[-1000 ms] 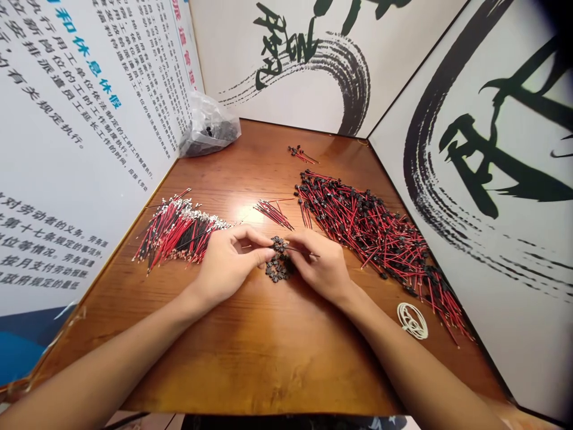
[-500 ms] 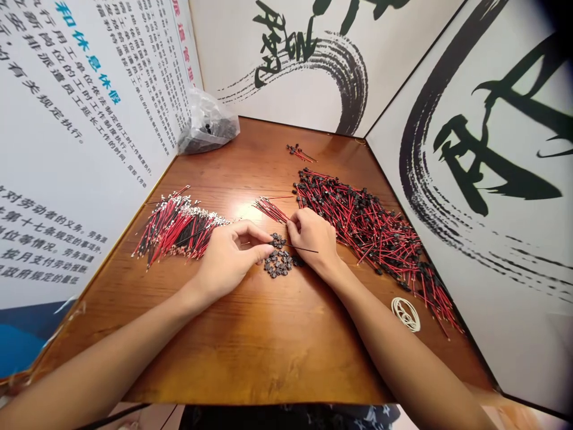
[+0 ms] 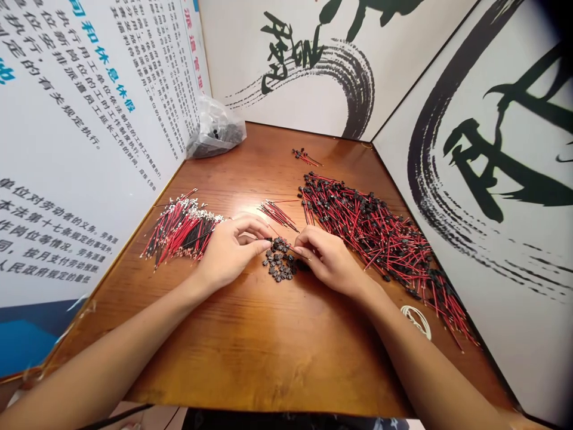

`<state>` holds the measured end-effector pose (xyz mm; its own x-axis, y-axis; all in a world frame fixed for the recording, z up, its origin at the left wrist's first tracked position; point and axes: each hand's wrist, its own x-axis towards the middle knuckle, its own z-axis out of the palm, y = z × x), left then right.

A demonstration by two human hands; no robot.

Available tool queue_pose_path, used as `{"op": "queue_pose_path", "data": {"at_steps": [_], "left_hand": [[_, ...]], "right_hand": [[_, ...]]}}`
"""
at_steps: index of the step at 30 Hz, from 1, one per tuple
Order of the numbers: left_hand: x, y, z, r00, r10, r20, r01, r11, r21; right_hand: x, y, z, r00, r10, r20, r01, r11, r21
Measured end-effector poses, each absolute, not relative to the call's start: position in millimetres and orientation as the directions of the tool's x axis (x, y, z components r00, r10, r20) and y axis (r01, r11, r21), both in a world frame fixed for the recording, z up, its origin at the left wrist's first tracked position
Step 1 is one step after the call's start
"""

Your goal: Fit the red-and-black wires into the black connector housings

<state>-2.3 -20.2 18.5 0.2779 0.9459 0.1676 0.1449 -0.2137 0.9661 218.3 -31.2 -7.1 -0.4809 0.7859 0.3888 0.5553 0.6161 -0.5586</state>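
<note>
Between thumb and forefinger, my left hand [image 3: 233, 248] pinches a small black connector housing [image 3: 269, 239]. My right hand [image 3: 329, 258] is closed on a thin red wire [image 3: 290, 246], held level with that housing and just to its right. Whether the wire's tip sits inside the housing is too small to tell. Under and between the fingertips lies a pile of loose black connector housings [image 3: 280, 269]. A small bundle of red and black wires [image 3: 277, 214] rests just beyond both hands.
Left of my left hand is a heap of red and black wires [image 3: 179, 230] with bright ends. A long heap of wired connectors [image 3: 362, 221] runs along the right side. Farther back are a few wired connectors [image 3: 307, 157] and a plastic bag [image 3: 217, 131]. Cream rubber bands [image 3: 416, 322] lie near my right forearm.
My right hand has come down from the small wire bundle, bringing a red wire up to the housing in my left hand. The black wire there no longer sticks out. The view has shifted slightly.
</note>
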Motion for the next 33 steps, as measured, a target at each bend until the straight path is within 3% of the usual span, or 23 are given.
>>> {"op": "queue_pose_path", "data": {"at_steps": [4, 9, 17, 19, 21, 24, 27, 33], "left_hand": [[-4.5, -18.4, 17.1, 0.262, 0.946, 0.193, 0.207, -0.25, 0.946], [-5.3, -18.3, 16.1, 0.222, 0.968, 0.12, 0.261, -0.178, 0.949], [-2.3, -19.6, 19.6, 0.193, 0.98, 0.041, 0.281, -0.095, 0.955], [-2.2, -20.3, 20.3, 0.184, 0.983, 0.021, 0.228, -0.063, 0.972], [-2.5, -20.7, 20.1, 0.177, 0.984, -0.022, 0.128, -0.001, 0.992], [-3.1, -20.8, 18.7, 0.174, 0.979, -0.108, -0.074, 0.123, 0.99], [-2.0, -22.2, 17.4, 0.209, 0.961, -0.179, -0.261, 0.231, 0.937], [7.3, -33.5, 15.8, 0.339, 0.906, -0.254, -0.371, 0.377, 0.849]], "right_hand": [[218.0, -32.4, -6.4, -0.511, 0.787, 0.346, 0.596, 0.614, -0.517], [217.3, -33.6, -4.9, -0.52, 0.78, 0.348, 0.604, 0.624, -0.495], [216.9, -32.9, -4.2, -0.446, 0.795, 0.411, 0.547, 0.606, -0.578], [216.3, -33.5, -3.4, -0.401, 0.815, 0.419, 0.514, 0.578, -0.633], [214.4, -35.1, -2.9, -0.307, 0.87, 0.387, 0.424, 0.489, -0.763], [208.9, -37.9, -4.5, -0.2, 0.945, 0.26, 0.11, 0.286, -0.952], [201.2, -40.0, -9.4, -0.224, 0.955, 0.193, -0.13, 0.167, -0.977], [186.8, -46.6, -13.8, -0.15, 0.97, 0.191, -0.17, 0.165, -0.972]]}}
